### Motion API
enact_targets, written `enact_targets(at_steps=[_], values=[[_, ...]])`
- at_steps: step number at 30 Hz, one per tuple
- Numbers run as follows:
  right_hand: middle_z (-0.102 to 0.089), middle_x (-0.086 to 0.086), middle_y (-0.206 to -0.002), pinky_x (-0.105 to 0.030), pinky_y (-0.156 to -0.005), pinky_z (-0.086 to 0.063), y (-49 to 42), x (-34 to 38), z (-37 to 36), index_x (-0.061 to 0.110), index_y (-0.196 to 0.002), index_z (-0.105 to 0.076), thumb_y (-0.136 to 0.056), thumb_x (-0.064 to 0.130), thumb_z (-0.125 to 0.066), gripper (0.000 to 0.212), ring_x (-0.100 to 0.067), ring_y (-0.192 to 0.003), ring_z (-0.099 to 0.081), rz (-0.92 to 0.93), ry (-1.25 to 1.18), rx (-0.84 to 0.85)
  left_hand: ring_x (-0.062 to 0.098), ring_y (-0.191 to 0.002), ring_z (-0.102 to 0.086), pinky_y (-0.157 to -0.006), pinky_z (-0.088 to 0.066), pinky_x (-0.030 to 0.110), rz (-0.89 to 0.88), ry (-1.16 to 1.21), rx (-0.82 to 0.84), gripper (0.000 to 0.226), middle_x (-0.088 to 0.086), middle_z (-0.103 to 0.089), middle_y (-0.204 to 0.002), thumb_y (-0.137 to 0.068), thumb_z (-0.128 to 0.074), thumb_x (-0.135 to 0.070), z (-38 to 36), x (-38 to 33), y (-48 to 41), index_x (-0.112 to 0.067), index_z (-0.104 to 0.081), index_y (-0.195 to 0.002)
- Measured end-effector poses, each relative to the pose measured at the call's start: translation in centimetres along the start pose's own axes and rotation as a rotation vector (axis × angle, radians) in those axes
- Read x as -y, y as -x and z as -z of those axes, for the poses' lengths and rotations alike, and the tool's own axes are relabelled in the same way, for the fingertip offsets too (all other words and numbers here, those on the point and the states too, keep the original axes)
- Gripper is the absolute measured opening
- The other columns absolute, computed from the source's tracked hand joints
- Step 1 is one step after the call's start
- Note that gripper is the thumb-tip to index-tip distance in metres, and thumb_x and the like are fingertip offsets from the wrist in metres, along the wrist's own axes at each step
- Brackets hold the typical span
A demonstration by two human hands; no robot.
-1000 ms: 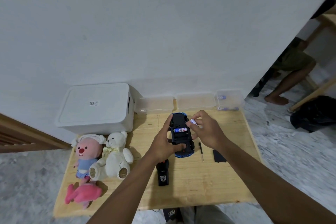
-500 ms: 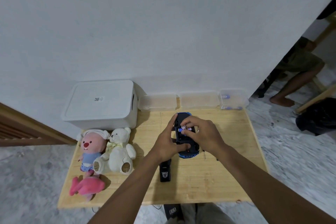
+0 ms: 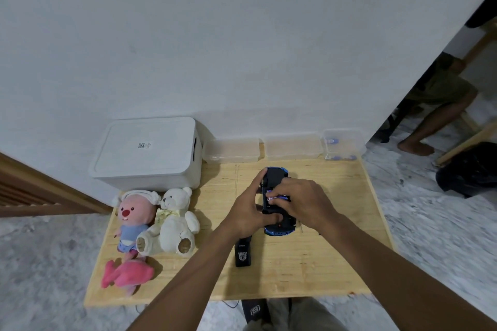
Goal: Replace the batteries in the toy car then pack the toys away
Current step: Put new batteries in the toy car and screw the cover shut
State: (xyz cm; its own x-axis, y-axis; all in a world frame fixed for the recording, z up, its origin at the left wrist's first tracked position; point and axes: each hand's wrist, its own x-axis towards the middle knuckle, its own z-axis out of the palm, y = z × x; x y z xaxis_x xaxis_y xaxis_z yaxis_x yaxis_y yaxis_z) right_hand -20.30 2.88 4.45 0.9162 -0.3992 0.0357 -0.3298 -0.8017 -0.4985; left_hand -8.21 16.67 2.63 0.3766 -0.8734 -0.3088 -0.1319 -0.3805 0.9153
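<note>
Wrists angled inward, left hand (image 3: 247, 213) grips toy car (image 3: 274, 177), right hand (image 3: 305, 201) pinches battery (image 3: 277, 197).

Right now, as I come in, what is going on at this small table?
A person is changing batteries in a toy car, which lies upside down on the wooden table. The left hand grips the car from its side, and the fingers of the right hand pinch a battery at the open compartment; whether it is fully seated I cannot tell. A black remote lies nearer the person. Three soft toys sit at the left, in front of a closed white box, not yet packed.
</note>
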Motion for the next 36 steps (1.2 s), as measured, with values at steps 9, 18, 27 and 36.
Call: enact_targets(at_steps=[9, 18, 27, 36], values=[[-0.051, 0.012, -0.083, -0.029, -0.051, -0.040, 0.9, 0.1, 0.0, 0.034, -0.104, -0.077, -0.094, 0.039, -0.065, 0.017, -0.012, -0.065, -0.055, 0.067, 0.096, -0.042, -0.006, -0.094, -0.067, -0.080, -0.056, 0.018, -0.021, 0.042, -0.036, 0.112, -0.013, -0.058, -0.133, -0.079, -0.087, -0.008, 0.0, 0.2, -0.1, -0.046, -0.018, -0.160], [-0.058, -0.002, -0.106, -0.020, -0.068, -0.047, 0.8, -0.5, 2.2, 0.026, -0.131, -0.053, -0.079, -0.012, -0.053, 0.065, -0.007, -0.080, -0.055, -0.281, -0.509, 0.075, -0.002, -0.090, -0.071, -0.083, -0.061, 0.026, -0.020, 0.022, -0.054, 0.114, -0.009, -0.056, -0.134, -0.080, -0.085, -0.006, 1.6, 0.2, -0.9, -0.047, -0.016, -0.160], [-0.073, 0.012, -0.108, -0.011, -0.089, -0.052, 0.3, -1.1, 1.9, 0.021, -0.112, -0.073, -0.089, 0.011, -0.075, 0.026, 0.012, -0.096, -0.065, -0.334, -0.625, -0.030, -0.001, -0.091, -0.071, -0.080, -0.061, 0.024, 0.000, 0.033, -0.042, 0.113, -0.011, -0.056, -0.133, -0.080, -0.085, -0.007, 1.2, 0.7, -1.0, -0.049, -0.017, -0.159], [-0.075, 0.007, -0.084, -0.010, -0.066, -0.052, 0.5, 0.6, -0.4, 0.028, -0.091, -0.078, -0.074, 0.022, -0.089, 0.021, -0.004, -0.082, -0.072, -0.580, -0.684, -0.279, -0.003, -0.094, -0.070, -0.076, -0.058, 0.020, 0.018, 0.073, -0.059, 0.116, -0.009, -0.055, -0.137, -0.076, -0.085, -0.003, 0.3, 1.5, -0.5, -0.049, -0.018, -0.159]])
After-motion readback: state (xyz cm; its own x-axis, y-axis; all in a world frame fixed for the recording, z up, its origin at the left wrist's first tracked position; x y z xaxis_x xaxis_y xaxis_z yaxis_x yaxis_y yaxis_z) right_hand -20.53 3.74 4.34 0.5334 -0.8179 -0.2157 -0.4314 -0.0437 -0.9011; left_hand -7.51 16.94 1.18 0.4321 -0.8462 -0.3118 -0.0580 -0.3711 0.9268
